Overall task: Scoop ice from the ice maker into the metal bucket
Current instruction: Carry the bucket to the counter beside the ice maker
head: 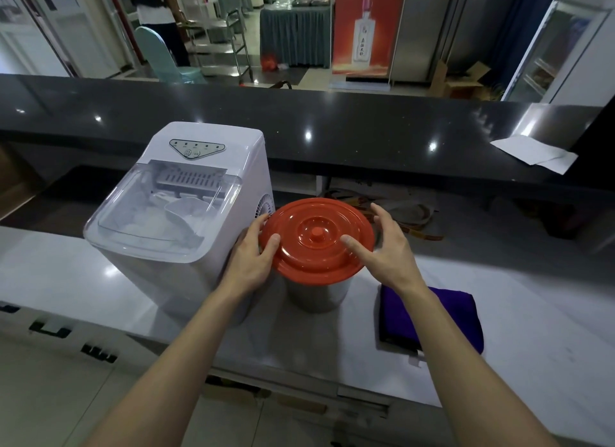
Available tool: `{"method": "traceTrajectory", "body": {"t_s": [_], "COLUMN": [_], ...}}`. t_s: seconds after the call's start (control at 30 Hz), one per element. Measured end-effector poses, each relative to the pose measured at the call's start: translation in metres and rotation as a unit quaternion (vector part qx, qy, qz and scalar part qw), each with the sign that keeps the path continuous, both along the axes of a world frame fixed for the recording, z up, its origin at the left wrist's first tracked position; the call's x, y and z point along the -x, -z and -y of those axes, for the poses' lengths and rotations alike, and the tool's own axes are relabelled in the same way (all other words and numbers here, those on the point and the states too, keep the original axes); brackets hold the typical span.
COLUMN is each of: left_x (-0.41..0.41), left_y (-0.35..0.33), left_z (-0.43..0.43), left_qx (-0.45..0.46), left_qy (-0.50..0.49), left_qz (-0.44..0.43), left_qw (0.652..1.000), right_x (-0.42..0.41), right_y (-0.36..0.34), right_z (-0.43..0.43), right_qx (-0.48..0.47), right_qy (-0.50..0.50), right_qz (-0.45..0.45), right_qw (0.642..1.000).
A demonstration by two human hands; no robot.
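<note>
Dim overhead light, glare spots, fisheye edges

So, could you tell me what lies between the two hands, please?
The red lid on the metal bucket lies between the left hand and right hand, in the head view.
</note>
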State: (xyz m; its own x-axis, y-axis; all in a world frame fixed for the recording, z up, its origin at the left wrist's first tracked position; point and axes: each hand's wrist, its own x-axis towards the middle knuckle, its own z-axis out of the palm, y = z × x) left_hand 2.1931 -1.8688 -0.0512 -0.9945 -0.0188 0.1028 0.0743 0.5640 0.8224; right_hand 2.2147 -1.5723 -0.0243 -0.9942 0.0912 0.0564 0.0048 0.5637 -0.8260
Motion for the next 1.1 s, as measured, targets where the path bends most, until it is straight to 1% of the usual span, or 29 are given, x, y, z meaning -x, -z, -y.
{"method": "traceTrajectory", "body": {"t_s": [0.1,0.17,0.23,0.3,0.37,0.43,0.57,0.7,0.87,1.1], "left_x": [-0.007,-0.01,-0.013,-0.016,-0.019,-0.021,-0.025,-0.023,-0.022,-0.03], "left_y": [-0.003,-0.003,-0.005,-0.005,-0.006,-0.009,-0.014,-0.012,-0.006,-0.012], "left_z": [0.0,0.001,0.001,0.001,0.002,0.002,0.0,0.001,0.004,0.002], "left_qx": [-0.012,-0.012,-0.014,-0.017,-0.015,-0.014,-0.014,-0.007,-0.013,-0.02], "left_qy": [0.01,0.009,0.006,0.007,0.008,0.008,0.008,0.008,0.018,0.018], "left_qz": [-0.004,-0.006,-0.007,-0.009,-0.011,-0.008,-0.014,-0.007,-0.007,-0.023], "left_qw": [1.0,1.0,1.0,1.0,1.0,1.0,1.0,1.0,1.0,0.999], "right_x": [0.0,0.004,0.01,0.016,0.022,0.026,0.037,0.044,0.05,0.053], "right_y": [-0.007,-0.014,-0.021,-0.027,-0.03,-0.031,-0.032,-0.033,-0.028,-0.03], "right_z": [0.007,0.015,0.023,0.032,0.041,0.048,0.053,0.056,0.054,0.053], "right_qx": [-0.035,-0.057,-0.089,-0.139,-0.204,-0.245,-0.266,-0.304,-0.286,-0.295], "right_qy": [0.006,-0.007,-0.035,-0.077,-0.126,-0.148,-0.119,-0.13,-0.146,-0.158], "right_qz": [-0.068,-0.094,-0.088,-0.062,-0.033,-0.028,-0.073,-0.055,-0.058,-0.069], "right_qw": [0.997,0.994,0.991,0.985,0.97,0.958,0.954,0.942,0.945,0.94]}}
